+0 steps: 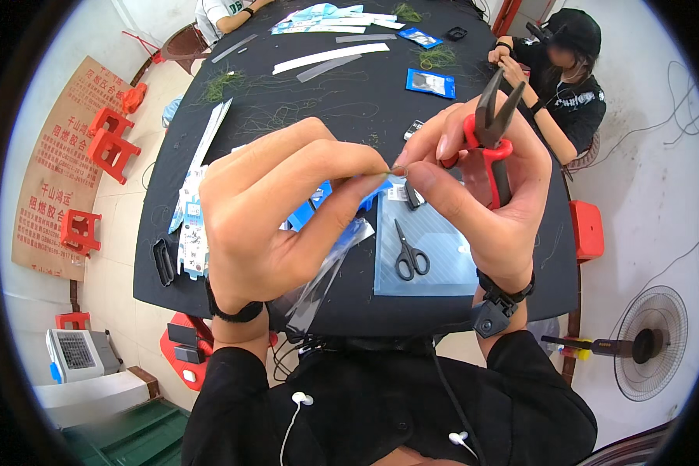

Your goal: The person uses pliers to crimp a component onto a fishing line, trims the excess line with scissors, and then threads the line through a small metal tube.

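Raised over the table, my left hand (276, 206) is closed, with thumb and forefinger pinching a thin greenish line (391, 170). Facing it, my right hand (512, 206) has the red-and-black pliers (499, 167) tucked in its palm, jaws pointing up and slightly apart. Thumb and forefinger of that hand meet around a tiny thing at the line's end, too small to make out. Below the hands, black-handled scissors (410, 255) lie on a pale blue plastic folder (443, 281). A blue packet (318, 196) is partly hidden behind my left hand.
The black-covered table (349, 311) bears white strips (330, 58), loose green line (224, 85), blue packets (430, 83) and a black case (163, 262). Another person (563, 85) sits at the right; a second person's arm (237, 17) shows far left. A fan (651, 343) stands right.
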